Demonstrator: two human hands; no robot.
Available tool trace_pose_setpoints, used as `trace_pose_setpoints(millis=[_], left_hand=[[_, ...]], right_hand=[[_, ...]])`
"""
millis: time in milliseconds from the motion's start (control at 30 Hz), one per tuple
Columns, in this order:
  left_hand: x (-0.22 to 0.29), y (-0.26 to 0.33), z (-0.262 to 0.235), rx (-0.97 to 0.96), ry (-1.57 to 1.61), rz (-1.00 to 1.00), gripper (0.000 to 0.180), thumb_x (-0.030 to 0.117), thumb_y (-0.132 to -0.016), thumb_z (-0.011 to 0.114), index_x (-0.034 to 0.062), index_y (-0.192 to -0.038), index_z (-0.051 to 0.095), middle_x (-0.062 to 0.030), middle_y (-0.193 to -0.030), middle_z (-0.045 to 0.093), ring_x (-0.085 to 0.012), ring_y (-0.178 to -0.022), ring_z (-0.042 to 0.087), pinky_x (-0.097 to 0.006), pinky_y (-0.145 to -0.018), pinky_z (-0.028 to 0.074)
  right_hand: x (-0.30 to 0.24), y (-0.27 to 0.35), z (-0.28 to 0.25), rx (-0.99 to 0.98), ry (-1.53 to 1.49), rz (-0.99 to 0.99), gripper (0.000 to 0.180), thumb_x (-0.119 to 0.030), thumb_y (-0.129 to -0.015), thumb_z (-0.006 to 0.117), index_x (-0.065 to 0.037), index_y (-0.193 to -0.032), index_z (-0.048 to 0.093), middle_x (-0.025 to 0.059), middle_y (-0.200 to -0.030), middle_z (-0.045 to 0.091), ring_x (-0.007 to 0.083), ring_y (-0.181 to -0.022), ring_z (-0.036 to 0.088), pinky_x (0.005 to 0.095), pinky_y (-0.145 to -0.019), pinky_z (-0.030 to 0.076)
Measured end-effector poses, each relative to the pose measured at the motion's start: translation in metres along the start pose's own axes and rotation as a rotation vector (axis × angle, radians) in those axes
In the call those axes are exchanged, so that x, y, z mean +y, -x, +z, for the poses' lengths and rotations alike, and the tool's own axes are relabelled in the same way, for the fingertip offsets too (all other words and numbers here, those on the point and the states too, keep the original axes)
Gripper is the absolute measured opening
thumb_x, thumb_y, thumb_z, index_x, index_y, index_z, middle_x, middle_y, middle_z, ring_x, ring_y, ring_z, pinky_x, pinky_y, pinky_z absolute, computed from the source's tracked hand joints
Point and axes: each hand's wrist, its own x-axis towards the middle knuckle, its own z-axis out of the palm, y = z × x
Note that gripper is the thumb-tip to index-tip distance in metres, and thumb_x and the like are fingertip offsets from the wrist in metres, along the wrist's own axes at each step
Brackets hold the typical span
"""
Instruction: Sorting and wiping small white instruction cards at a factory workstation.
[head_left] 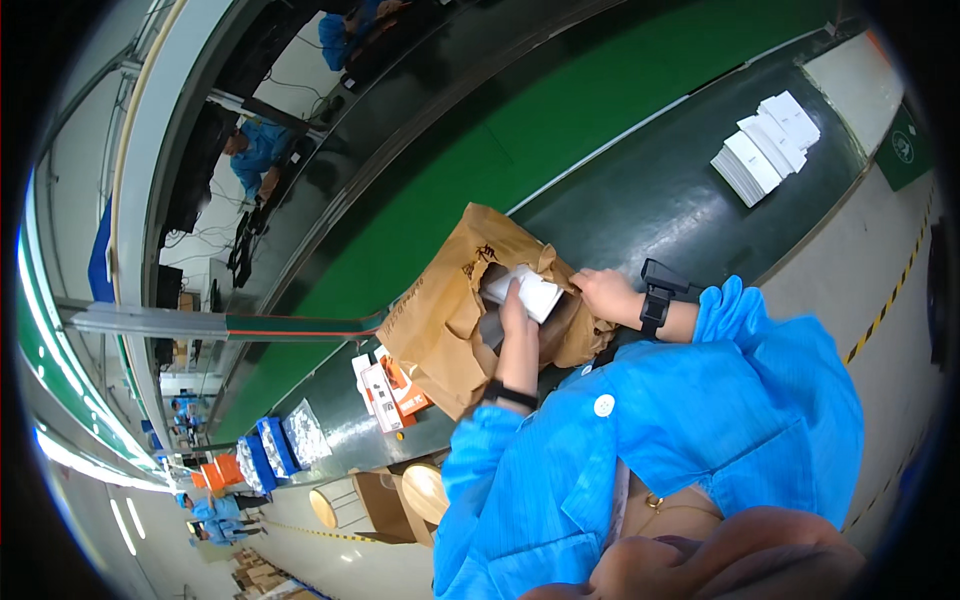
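A large brown paper bag (432, 312) lies on the dark green worktop with its side torn wide open. Inside the tear my left hand (514, 318) is closed around a small stack of white booklets (537, 293). The thumb lies on top of the stack, and the fingers beneath are hidden. My right hand (606, 295) pinches the torn edge of the bag on its right side. Further down in the bag, the contents are mostly in shadow.
Fanned stacks of white booklets (765, 148) rest at the worktop's far right. Orange and white boxes (392, 390) stand left of the bag, with blue bins (272, 450) further along. A green conveyor belt (480, 150) runs behind; other people (262, 155) sit across it.
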Motion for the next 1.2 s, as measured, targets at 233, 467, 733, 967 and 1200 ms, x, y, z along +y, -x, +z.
trace_pose_setpoints(millis=[233, 467, 733, 967, 1200], left_hand=[[-0.049, -0.197, -0.121, 0.231, -0.399, 0.122, 0.025, 0.015, -0.078, 0.053, -0.0029, -0.096, 0.051, -0.0151, -0.081, 0.059, -0.0261, -0.07, 0.06, -0.035, -0.059, 0.051], [-0.051, -0.177, -0.06, 0.148, -1.063, 0.167, 0.028, 0.016, -0.078, 0.052, -0.0039, -0.097, 0.051, -0.0185, -0.084, 0.058, -0.0289, -0.07, 0.06, -0.037, -0.059, 0.05], [-0.031, -0.113, -0.018, -0.166, -1.878, 0.444, 0.048, 0.028, -0.074, 0.056, -0.0047, -0.107, 0.046, -0.026, -0.103, 0.052, -0.0346, -0.086, 0.056, -0.042, -0.076, 0.045], [-0.048, -0.067, -0.024, 0.199, -1.694, 0.575, 0.075, 0.042, -0.062, 0.067, -0.002, -0.117, 0.039, -0.0214, -0.115, 0.045, -0.0321, -0.109, 0.042, -0.04, -0.09, 0.032], [-0.034, -0.074, -0.013, 0.107, -1.611, 0.731, 0.052, 0.035, -0.067, 0.059, 0.0006, -0.104, 0.047, -0.0189, -0.102, 0.051, -0.0323, -0.095, 0.05, -0.039, -0.08, 0.039]], right_hand=[[-0.028, 0.001, -0.002, 0.022, -0.042, -0.109, 0.017, -0.003, -0.068, 0.048, -0.003, -0.084, 0.054, 0.013, -0.079, 0.057, 0.0321, -0.069, 0.057, 0.0414, -0.058, 0.046], [0.001, 0.01, 0.0, 0.046, -0.086, -0.017, 0.015, -0.001, -0.068, 0.05, -0.001, -0.082, 0.054, 0.0131, -0.079, 0.056, 0.032, -0.069, 0.056, 0.04, -0.059, 0.046], [0.001, 0.009, -0.012, 0.015, -0.109, -0.028, 0.017, -0.003, -0.07, 0.049, -0.002, -0.085, 0.054, 0.0145, -0.081, 0.057, 0.0328, -0.07, 0.056, 0.0402, -0.062, 0.046], [-0.015, 0.006, -0.013, 0.027, -0.154, -0.029, 0.012, -0.002, -0.07, 0.051, -0.002, -0.082, 0.054, 0.0146, -0.077, 0.057, 0.0327, -0.069, 0.056, 0.0404, -0.06, 0.045], [-0.008, 0.013, -0.021, 0.03, -0.117, 0.032, 0.019, -0.007, -0.07, 0.052, -0.004, -0.089, 0.056, 0.0134, -0.084, 0.059, 0.0312, -0.076, 0.057, 0.0385, -0.067, 0.047]])
